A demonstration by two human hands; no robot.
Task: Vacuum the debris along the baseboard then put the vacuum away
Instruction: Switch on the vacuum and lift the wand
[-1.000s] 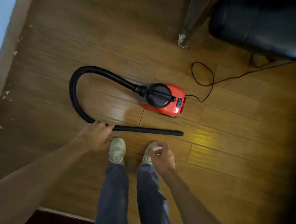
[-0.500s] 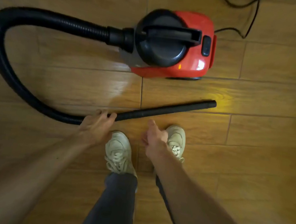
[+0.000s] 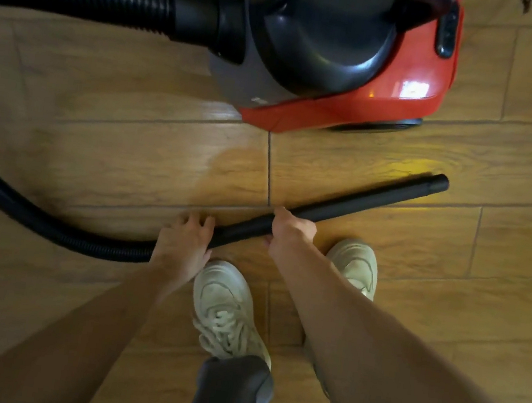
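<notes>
Head view: wand [image 3: 352,204] sits just on my side of the red vacuum body [image 3: 354,111], with its long axis slanted. Its free tip reaches out past the body's near corner on the switch side and its hose end is closer to my shoes. I can't tell if it is off the floor yet. Right hand [image 3: 289,234] is wrapped round the wand about mid-length, fingers curled over the top. Left hand [image 3: 183,241] clasps the end where the ribbed hose [image 3: 51,227] joins, thumb under and fingers over. The hose loops wide and runs back into the body's port. Right hand is nearer the tip, so I judge it steers. Baseboard and debris are not in frame. Likely next: lift, then swing the tip away from the body. Hose drag may tug the body.
</notes>
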